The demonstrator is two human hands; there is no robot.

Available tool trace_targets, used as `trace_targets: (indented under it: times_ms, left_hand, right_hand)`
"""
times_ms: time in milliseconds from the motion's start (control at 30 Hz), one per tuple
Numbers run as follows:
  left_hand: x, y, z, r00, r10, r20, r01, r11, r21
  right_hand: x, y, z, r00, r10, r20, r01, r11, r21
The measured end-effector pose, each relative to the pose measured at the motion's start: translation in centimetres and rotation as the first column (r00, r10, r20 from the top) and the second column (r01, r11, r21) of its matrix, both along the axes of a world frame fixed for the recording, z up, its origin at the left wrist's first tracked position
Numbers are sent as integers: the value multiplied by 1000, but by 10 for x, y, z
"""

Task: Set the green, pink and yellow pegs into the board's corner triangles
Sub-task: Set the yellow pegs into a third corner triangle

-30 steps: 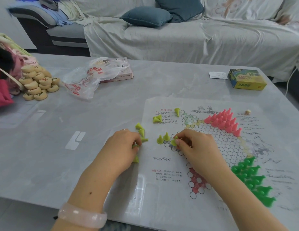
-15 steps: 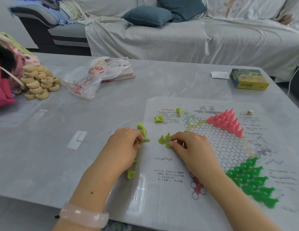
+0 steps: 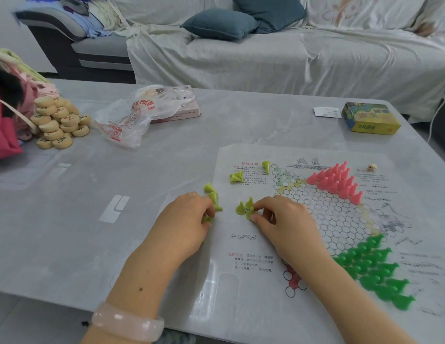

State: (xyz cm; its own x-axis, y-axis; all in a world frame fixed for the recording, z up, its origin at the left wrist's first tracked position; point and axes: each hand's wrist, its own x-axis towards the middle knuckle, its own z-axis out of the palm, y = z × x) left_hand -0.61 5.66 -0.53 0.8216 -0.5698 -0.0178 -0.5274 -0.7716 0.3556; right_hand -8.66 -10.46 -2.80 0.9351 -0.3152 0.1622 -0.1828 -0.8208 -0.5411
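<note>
1. Far left on the table [image 3: 167,150], a pile of round game discs [image 3: 58,125] sits beside a crumpled plastic bag [image 3: 132,120].
2. Your left hand [image 3: 185,219] rests off the board's left edge, fingers curled shut around a yellow peg [image 3: 206,219]; more loose yellow pegs [image 3: 212,194] lie just beyond it.
3. Your right hand [image 3: 282,222] pinches a yellow peg [image 3: 250,214] between thumb and forefinger – on the paper board [image 3: 241,294], left of the hex grid, two pegs touching it.
4. Pink pegs [image 3: 337,181] fill the far triangle; green pegs [image 3: 373,266] fill the near-right one.
5. Far right – a yellow box [image 3: 370,119].
</note>
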Motion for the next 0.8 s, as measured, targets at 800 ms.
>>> trace_targets:
  times_ms: [800]
  left_hand:
    - [-15, -17, 30, 667, -271, -694, -551, 448, -704]
  right_hand:
    - [-2, 18, 28, 985, 31, 169, -141, 707, 693]
